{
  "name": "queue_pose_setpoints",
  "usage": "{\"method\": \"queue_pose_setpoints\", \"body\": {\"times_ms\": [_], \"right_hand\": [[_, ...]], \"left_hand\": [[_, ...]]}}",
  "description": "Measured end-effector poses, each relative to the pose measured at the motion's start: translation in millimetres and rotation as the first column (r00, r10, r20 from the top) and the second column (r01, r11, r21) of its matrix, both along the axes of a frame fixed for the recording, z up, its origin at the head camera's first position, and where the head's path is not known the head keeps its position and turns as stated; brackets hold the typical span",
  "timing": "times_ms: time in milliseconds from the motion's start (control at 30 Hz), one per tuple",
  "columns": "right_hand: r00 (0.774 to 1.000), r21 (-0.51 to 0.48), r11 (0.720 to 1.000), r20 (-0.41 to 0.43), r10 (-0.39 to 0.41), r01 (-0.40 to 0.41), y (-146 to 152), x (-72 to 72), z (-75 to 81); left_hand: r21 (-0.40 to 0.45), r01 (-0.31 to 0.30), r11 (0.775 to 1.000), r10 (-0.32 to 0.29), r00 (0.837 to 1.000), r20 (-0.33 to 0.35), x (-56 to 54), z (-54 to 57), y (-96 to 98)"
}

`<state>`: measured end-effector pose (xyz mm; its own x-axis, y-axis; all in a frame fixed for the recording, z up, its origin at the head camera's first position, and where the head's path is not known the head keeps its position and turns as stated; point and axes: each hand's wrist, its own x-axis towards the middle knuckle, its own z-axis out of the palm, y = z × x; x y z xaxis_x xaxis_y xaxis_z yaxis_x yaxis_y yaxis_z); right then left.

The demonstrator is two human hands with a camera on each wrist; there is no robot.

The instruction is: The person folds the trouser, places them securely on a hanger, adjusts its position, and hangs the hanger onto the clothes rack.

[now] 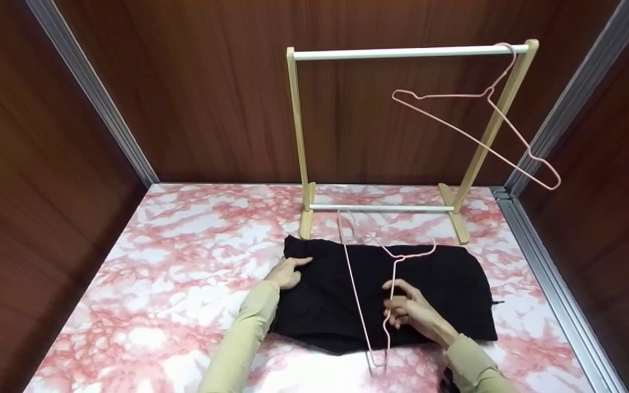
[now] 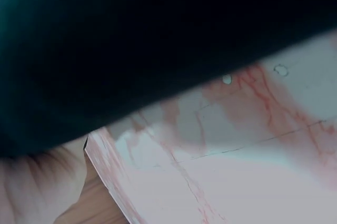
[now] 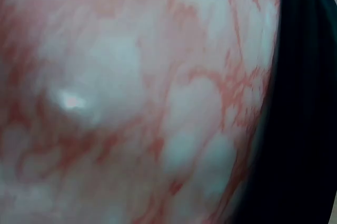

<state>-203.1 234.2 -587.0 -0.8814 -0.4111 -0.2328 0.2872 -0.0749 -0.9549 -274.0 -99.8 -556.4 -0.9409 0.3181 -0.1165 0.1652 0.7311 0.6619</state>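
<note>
A folded black garment [image 1: 434,295] lies across the table's middle. At its left end my left hand [image 1: 286,273] holds the cloth edge, the index finger stretched over the fabric; the fingers' underside is hidden. My right hand [image 1: 415,311] grips a pink wire hanger [image 1: 354,284] by one arm, above the garment. The hanger stands turned on its side, hook toward the right, its long bar to the left. In the left wrist view, dark cloth [image 2: 158,40] covers the upper part, with part of the left hand [image 2: 42,187] below it.
A wooden rack [image 1: 298,120] with a white top rail [image 1: 402,53] stands behind the garment. Another pink hanger [image 1: 456,131] hangs at the rail's right end. The red-and-white marbled table [image 1: 183,273] is bordered by brown panels [image 1: 211,98] and metal strips [image 1: 555,289].
</note>
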Motion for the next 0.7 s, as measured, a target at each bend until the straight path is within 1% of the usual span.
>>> {"method": "queue_pose_setpoints", "body": {"times_ms": [100,167,233,367,500,600,700], "right_hand": [[0.999,-0.013,0.999,0.038,-0.034,0.034,-1.5,-2.5,1.0],[0.998,-0.031,0.998,0.041,-0.047,0.048,-2.0,-4.0,1.4],[0.999,-0.044,0.998,0.015,-0.036,0.036,-2.5,-5.1,1.4],[0.997,-0.035,0.999,-0.067,-0.027,0.024,-7.5,-6.0,4.0],[0.992,-0.034,0.999,-0.126,-0.029,0.025,-16.8,-6.8,7.8],[0.991,-0.044,0.999,-0.132,-0.032,0.026,-25.3,-6.8,9.4],[0.992,-0.05,0.998,-0.12,-0.043,0.038,-36.0,-7.1,10.3]], "left_hand": [[-0.015,-0.022,1.0,0.022,1.0,-0.015,0.6,0.4,1.1],[-0.027,-0.031,0.999,0.03,0.999,-0.027,0.7,0.6,1.8],[-0.04,-0.034,0.999,0.032,0.999,-0.038,0.2,-0.4,2.2],[-0.038,-0.041,0.998,0.04,0.999,-0.03,-0.5,-2.4,0.9],[-0.004,-0.052,0.999,0.052,0.998,-0.019,-0.6,-3.9,-2.4],[0.035,-0.046,0.998,0.046,0.999,-0.019,-0.2,-4.5,-5.2],[0.083,-0.039,0.996,0.042,0.999,-0.035,-0.1,-4.5,-7.4]]}}
